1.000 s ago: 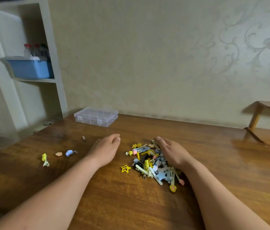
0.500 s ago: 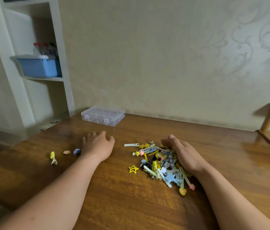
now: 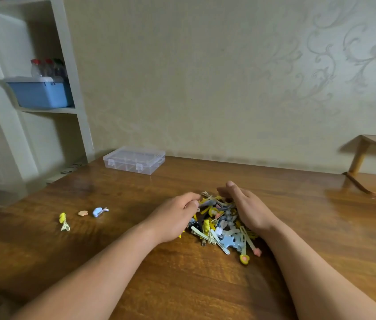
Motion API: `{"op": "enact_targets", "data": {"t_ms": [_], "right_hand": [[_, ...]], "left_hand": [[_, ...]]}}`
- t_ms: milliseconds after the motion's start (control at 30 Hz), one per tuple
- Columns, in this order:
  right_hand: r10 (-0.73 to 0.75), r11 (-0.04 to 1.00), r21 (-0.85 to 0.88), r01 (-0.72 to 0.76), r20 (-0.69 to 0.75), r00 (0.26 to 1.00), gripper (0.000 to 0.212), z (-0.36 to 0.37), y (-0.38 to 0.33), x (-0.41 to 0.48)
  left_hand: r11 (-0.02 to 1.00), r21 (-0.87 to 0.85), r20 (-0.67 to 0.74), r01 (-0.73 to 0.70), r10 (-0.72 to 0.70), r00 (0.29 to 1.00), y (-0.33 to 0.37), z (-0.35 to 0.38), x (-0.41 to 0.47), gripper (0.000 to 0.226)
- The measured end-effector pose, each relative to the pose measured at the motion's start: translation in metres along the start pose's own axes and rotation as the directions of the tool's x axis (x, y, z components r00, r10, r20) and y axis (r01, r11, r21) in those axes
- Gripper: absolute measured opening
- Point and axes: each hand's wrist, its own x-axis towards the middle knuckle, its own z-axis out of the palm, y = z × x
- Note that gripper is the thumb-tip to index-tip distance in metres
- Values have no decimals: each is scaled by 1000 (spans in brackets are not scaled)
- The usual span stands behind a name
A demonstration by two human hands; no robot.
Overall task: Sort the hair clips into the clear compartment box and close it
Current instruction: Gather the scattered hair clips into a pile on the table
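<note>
While both hands sit at the pile of hair clips, the sort itself hasn't begun, as far as I can judge. My right hand is cupped against the pile's right side, fingers fairly straight, thumb up, gripping nothing. My left hand is at the pile's left edge w/ its fingers curled in toward the clips. Whether they've pinched one or are only pressing the heap, I can't tell, since the knuckles hide the tips.

The clear compartment box lies beyond the pile and off to its left, well apart from it, near the wall. Its lid is down and both front latches look fastened (no clips visible inside, though the plastic is too far off to be sure).

Three strays lie left of the pile, past my left hand: a blue clip nearest, then a small peach piece, then a yellow clip furthest out.

So, done: approx. nothing beyond having most clips in one heap. Left: fetch the box, unlatch and open it, sort everything by type into the compartments incl. the strays, then shut the lid. The heap is tangled, esp. the long slim clips at its near edge, so I'd expect them to drag neighbours along.
</note>
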Motion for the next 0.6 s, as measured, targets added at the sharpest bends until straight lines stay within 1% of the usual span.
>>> {"op": "enact_targets", "data": {"t_ms": [100, 200, 300, 367, 400, 467, 533, 600], "right_hand": [[-8, 999, 31, 8, -5, 1000, 66, 0, 2, 1], [-21, 998, 60, 23, -37, 999, 65, -2, 1, -1], [-37, 999, 37, 39, -50, 998, 65, -2, 2, -1], [-50, 999, 4, 50, -76, 996, 65, -2, 1, -2], [-63, 998, -12, 62, -92, 994, 64, -1, 0, -3], [-89, 995, -47, 84, -112, 990, 64, 0, -3, -6], [-100, 993, -68, 92, -132, 986, 63, 3, -5, -10], [-91, 995, -57, 83, -177, 980, 62, 4, -6, -15]], "left_hand": [[996, -89, -16, -27, 26, 1000, 4, 0, -2, 45], [985, -168, -92, -35, 19, 996, -2, -9, -5, 45], [987, -162, -186, -18, -13, 982, -14, -23, -14, 44], [995, -98, -246, 33, -57, 968, -24, -33, -27, 43], [997, -35, -280, 73, -80, 957, -30, -38, -35, 43], [975, 147, -376, 170, -104, 921, -44, -49, -51, 42], [903, 309, -478, 297, -122, 870, -59, -60, -64, 42], [818, 344, -521, 460, -242, 819, -72, -73, -75, 49]]}}
